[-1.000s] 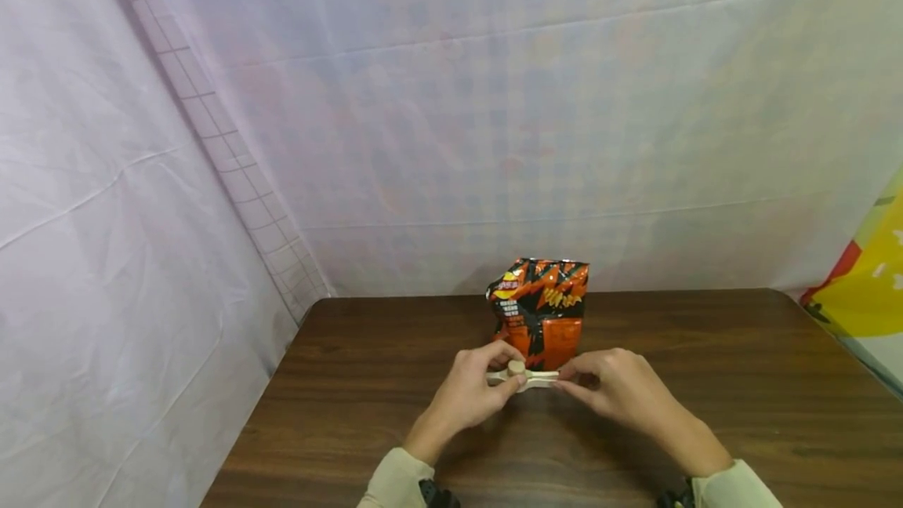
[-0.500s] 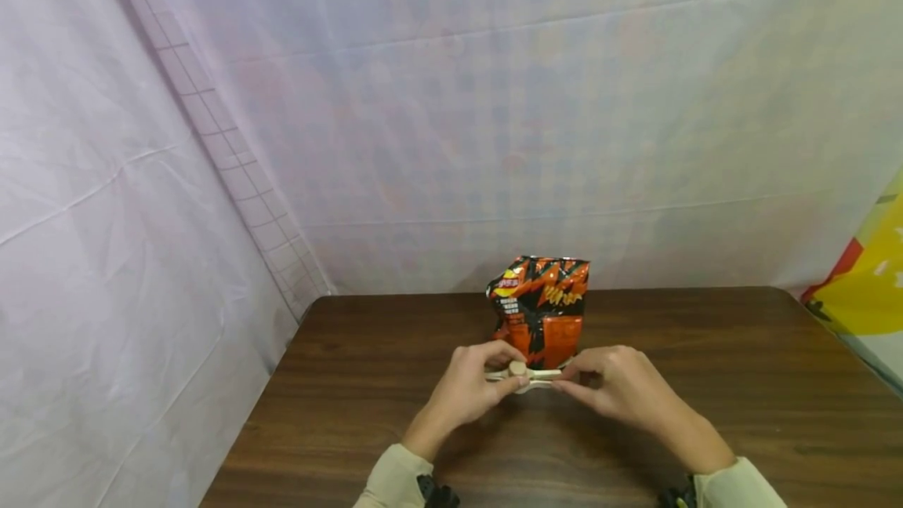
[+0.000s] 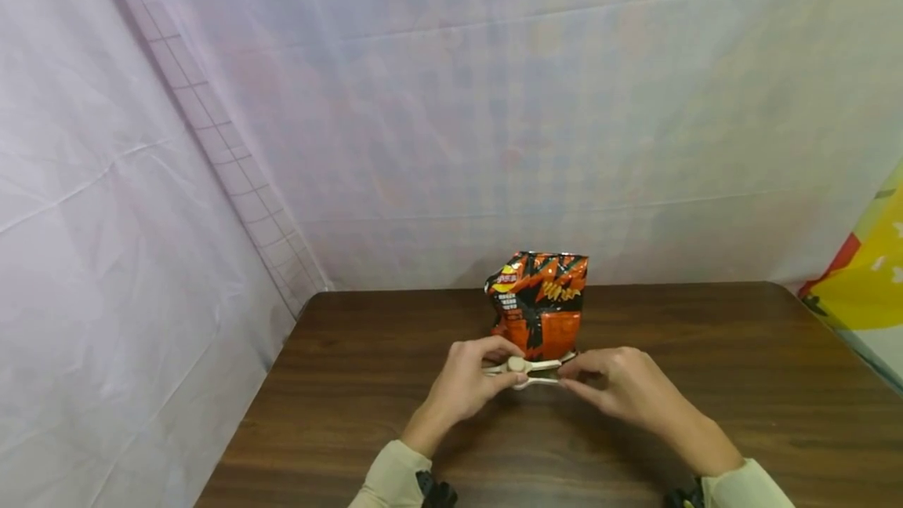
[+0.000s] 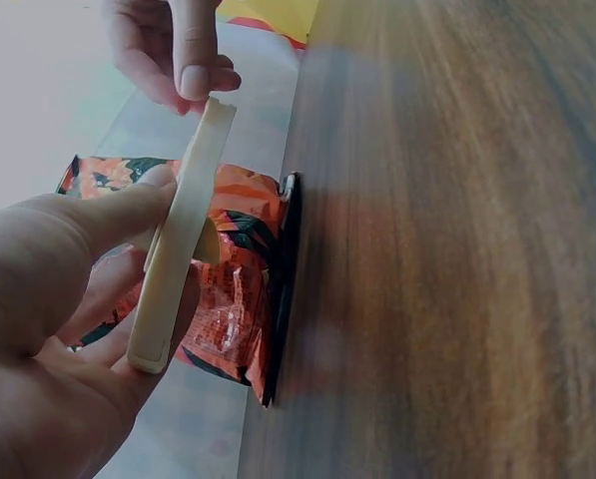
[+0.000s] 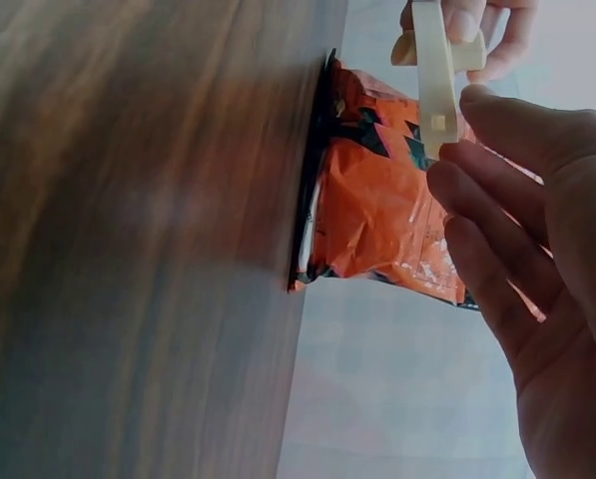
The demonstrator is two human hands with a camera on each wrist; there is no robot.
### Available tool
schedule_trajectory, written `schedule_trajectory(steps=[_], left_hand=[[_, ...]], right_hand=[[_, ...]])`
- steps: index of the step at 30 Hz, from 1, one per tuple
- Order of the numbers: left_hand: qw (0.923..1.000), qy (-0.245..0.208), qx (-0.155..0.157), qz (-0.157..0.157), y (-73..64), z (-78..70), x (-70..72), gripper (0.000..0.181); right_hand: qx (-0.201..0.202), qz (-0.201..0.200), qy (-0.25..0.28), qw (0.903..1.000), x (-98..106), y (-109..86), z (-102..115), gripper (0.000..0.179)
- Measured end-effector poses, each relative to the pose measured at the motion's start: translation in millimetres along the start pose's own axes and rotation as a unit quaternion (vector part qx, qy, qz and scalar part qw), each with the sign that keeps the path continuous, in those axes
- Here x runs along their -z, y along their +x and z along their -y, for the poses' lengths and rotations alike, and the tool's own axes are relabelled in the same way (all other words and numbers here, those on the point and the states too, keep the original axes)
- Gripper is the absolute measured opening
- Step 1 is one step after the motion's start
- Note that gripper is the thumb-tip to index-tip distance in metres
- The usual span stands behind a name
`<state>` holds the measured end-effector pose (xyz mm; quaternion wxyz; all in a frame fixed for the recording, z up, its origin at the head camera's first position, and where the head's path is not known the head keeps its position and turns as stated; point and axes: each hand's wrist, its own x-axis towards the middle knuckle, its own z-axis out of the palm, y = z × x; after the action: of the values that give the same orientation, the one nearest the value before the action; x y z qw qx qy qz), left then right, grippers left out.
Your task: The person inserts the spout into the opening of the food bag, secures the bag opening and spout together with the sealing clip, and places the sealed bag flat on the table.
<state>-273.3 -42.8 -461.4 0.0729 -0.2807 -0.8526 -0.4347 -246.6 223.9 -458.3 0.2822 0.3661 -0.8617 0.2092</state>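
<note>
A cream plastic clip [image 3: 543, 365] with two long arms and a round knob [image 3: 517, 364] near its middle is held between both hands. My left hand [image 3: 460, 384] grips its knob end, the thumb on the near side. At the other end, the fingertips of my right hand [image 3: 626, 384] pinch the tips of the arms, which stand apart with a narrow gap. In the left wrist view the clip [image 4: 186, 230] appears edge-on between thumb and fingers. Just behind the hands, an orange and black snack bag [image 3: 539, 308] stands upright.
The dark wooden table [image 3: 367, 382] spreads out under the hands. White cloth [image 3: 451, 139] hangs behind it and along the left side. A yellow and red item [image 3: 864, 273] lies beyond the right edge.
The clip's two arms have spread wider apart at the right end. My hands hold it in nearly the same place, and the head view has tilted slightly.
</note>
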Motion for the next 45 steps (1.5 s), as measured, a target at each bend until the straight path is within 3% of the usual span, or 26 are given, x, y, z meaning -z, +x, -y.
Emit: schedule_trajectory(steps=[7,23,28,34,45], left_hand=[[0.9996,0.001,-0.025,0.01,0.5,0.4,-1.0,0.026],[0.9988,0.002,-0.047,-0.012,0.1,2.1,-3.7,0.028],[0.9993,0.0,-0.038,-0.008,-0.5,1.8,-3.3,0.028],[0.9996,0.002,-0.016,0.025,-1.5,-1.4,-3.8,0.027],[0.9988,0.016,-0.025,0.04,-2.1,-2.3,-5.4,0.027]], right_hand=[[0.015,0.034,0.053,0.9979,-0.3,0.6,2.6,0.022],[0.039,0.063,0.094,0.9928,-3.1,1.0,13.5,0.018],[0.039,0.062,0.085,0.9937,-3.9,1.0,15.7,0.017],[0.029,0.067,0.057,0.9957,-8.2,0.4,18.6,0.019],[0.041,0.075,0.036,0.9957,-17.5,-1.7,22.4,0.017]])
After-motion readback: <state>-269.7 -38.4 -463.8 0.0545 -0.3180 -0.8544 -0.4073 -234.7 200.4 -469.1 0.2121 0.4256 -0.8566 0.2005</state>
